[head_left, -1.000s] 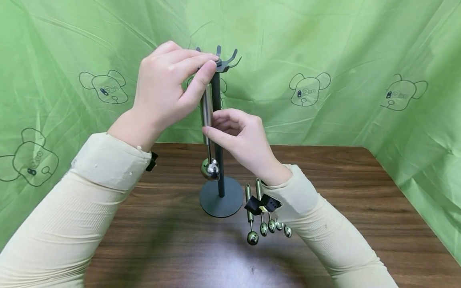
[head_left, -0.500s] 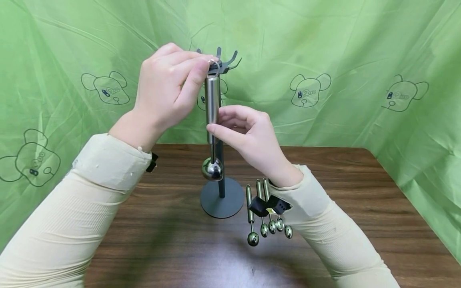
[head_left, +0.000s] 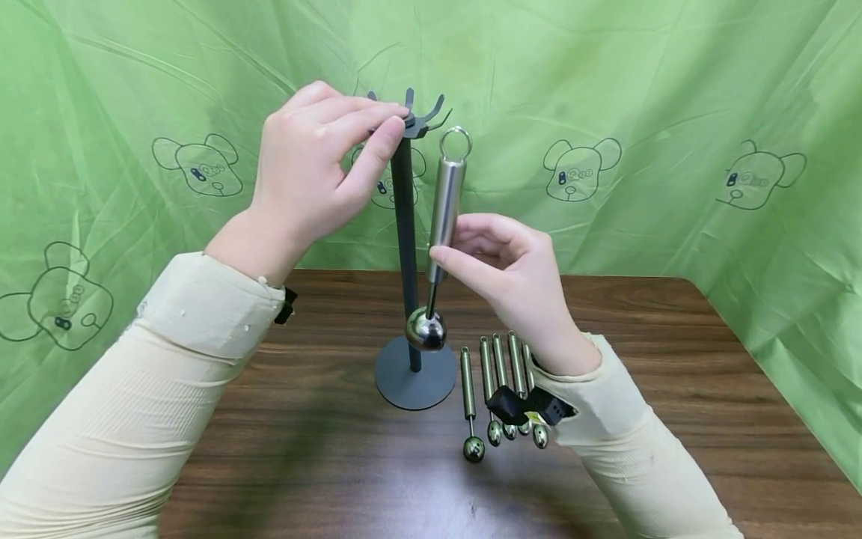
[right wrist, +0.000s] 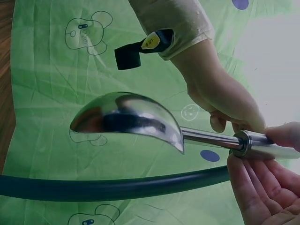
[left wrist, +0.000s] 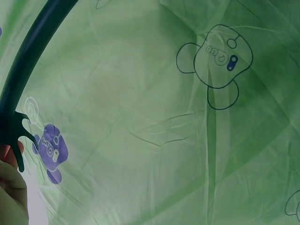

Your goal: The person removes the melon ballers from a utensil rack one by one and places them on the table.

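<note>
A dark grey hook stand [head_left: 407, 239] rises from a round base, with upturned prongs at its top. My left hand [head_left: 316, 153] pinches the stand's top between thumb and fingers. To the right of the post, my right hand [head_left: 515, 273] holds a steel melon baller [head_left: 447, 202] by the lower handle. Its ring points up and its round scoop [head_left: 426, 329] hangs down, overlapping the post in the head view. In the right wrist view the scoop's half-round bowl [right wrist: 126, 112] shows, with thumb and fingers pinching the handle end.
Several more steel melon ballers [head_left: 469, 389] lie side by side on the brown wooden table [head_left: 323, 464], partly hidden by the right wrist's camera. Green cloth [head_left: 498, 75] with printed bear heads hangs behind and at both sides.
My right hand has drawn the melon baller rightward and slightly down, away from the stand's prongs; its ring was beside my left thumb. The left hand stays at the stand's top.
</note>
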A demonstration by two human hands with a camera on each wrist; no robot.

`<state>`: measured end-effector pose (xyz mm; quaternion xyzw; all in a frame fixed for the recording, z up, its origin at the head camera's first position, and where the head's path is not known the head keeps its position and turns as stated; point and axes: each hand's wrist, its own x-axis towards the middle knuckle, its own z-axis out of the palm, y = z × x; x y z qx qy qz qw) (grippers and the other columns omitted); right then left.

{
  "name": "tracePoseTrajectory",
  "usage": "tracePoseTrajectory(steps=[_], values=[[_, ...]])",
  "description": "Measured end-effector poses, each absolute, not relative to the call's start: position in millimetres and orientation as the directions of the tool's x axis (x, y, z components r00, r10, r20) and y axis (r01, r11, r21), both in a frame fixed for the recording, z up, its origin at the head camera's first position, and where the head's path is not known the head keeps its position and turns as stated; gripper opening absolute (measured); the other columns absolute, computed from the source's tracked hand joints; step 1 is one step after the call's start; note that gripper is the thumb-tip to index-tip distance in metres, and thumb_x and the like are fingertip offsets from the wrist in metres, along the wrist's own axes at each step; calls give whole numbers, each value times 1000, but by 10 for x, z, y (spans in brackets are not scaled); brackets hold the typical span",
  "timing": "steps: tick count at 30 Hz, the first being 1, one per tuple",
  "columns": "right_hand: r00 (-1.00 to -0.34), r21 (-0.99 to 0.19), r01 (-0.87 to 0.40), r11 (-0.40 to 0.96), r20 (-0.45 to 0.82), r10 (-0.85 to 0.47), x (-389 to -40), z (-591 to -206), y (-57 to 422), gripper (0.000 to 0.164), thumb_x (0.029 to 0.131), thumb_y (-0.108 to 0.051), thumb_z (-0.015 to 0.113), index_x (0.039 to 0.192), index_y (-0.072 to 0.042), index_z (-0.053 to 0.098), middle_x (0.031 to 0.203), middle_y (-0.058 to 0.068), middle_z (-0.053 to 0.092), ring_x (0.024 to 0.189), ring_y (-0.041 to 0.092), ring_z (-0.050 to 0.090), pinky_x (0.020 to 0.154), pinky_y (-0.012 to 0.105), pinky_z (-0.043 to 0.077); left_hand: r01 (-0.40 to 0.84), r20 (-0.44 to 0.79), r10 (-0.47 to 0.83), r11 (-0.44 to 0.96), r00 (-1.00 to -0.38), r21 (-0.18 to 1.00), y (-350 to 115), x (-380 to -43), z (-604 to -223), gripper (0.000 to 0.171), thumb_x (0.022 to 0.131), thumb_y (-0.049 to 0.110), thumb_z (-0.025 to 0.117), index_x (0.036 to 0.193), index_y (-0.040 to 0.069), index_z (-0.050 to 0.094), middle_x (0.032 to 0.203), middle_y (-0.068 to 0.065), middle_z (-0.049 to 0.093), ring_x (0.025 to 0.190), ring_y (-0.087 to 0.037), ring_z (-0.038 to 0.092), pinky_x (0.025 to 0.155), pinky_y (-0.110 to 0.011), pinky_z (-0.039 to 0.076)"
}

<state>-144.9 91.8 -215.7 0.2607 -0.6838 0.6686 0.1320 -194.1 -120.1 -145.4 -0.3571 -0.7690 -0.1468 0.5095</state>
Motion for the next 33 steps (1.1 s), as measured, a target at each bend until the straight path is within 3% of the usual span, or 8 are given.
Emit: tracePoseTrajectory(steps=[4, 11, 33], values=[[-838, -854, -519, -38, 518, -171, -1382, -2231, 959, 25, 81, 3, 74, 105, 3, 71, 82, -10, 73, 76, 11, 70, 75, 27, 58, 704, 893, 392, 698, -220, -133, -1201, -1942, -1462, 35, 101, 27, 50, 105, 7, 78, 102, -9, 77, 82, -30, 65, 70, -40, 50], [-861, -872, -489, -32, 488, -142, -1304, -2360, 1024, 23, 80, 2, 76, 102, 2, 72, 83, -1, 75, 76, 12, 70, 77, 27, 59, 705, 900, 383, 697, -209, -132, -1193, -1944, -1465, 34, 101, 26, 51, 104, 7, 78, 102, -9, 77, 82, -30, 66, 71, -40, 50], [-906, -906, -422, -22, 423, -32, -1154, -2739, 1199, 20, 80, 4, 75, 99, -2, 72, 83, -3, 73, 76, 11, 69, 75, 24, 58, 721, 920, 311, 692, -238, -47, -1149, -1935, -1489, 30, 98, 25, 53, 103, 12, 80, 100, -4, 78, 83, -29, 66, 73, -42, 48]])
